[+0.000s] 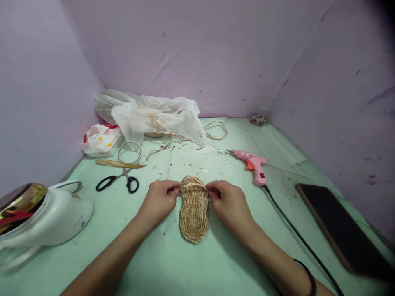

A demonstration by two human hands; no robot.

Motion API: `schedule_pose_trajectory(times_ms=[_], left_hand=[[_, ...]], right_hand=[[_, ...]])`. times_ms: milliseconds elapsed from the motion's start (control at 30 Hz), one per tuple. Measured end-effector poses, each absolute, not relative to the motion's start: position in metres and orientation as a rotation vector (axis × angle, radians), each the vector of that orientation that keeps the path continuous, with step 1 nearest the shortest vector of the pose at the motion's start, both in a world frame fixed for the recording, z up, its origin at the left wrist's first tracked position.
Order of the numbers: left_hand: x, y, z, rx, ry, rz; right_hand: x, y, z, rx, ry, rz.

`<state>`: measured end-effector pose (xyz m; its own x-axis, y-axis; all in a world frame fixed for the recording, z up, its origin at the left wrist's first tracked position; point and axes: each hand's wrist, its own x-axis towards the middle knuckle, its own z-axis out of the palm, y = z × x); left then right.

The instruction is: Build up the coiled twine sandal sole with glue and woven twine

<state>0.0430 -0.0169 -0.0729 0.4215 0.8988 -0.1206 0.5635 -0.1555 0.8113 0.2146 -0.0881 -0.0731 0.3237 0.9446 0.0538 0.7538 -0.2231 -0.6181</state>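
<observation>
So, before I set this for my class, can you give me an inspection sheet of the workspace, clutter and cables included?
Surface: green covering, dotted with small scraps and specks.
Work: an oblong woven piece lies between the hands.
Hands: left hand and right hand pinch its opposite edges near the far end.
Clutter: scissors, wooden tool, plastic bag, carton, phone.
Cables: black cord runs from the pink glue gun out of view at bottom right.
Surroundings: pale purple walls with dark marks.

- A woven piece point(194, 213) shows rough, straw-like fibre.
- Smooth plastic encases a glue gun point(257, 162).
- Crinkled plastic forms a bag point(187, 113).
- A stick point(119, 164) looks wooden.
</observation>
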Motion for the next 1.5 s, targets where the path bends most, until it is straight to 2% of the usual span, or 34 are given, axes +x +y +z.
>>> schedule_pose_trajectory(times_ms=[633, 867, 1100, 1233, 1500], left_hand=[[0.048, -0.017, -0.073, 1.812, 1.293, 0.521], [0.03, 0.0, -0.066, 1.856, 1.594, 0.601], [0.02, 0.0, -0.055, 1.965, 1.839, 0.612], [0.041, -0.032, -0.052, 2.042, 1.59, 0.275], [0.048, -0.048, -0.047, 2.251, 1.321, 0.252]], right_hand=[[0.212, -0.091, -0.074, -2.097, -1.514, 0.379], [0.216, -0.093, -0.069, -1.562, -1.471, 0.307], [0.216, -0.083, -0.079, -1.847, -1.552, 0.486], [0.209, -0.085, -0.075, -1.95, -1.646, 0.433], [0.226, -0.092, -0.053, -2.268, -1.651, 0.615]])
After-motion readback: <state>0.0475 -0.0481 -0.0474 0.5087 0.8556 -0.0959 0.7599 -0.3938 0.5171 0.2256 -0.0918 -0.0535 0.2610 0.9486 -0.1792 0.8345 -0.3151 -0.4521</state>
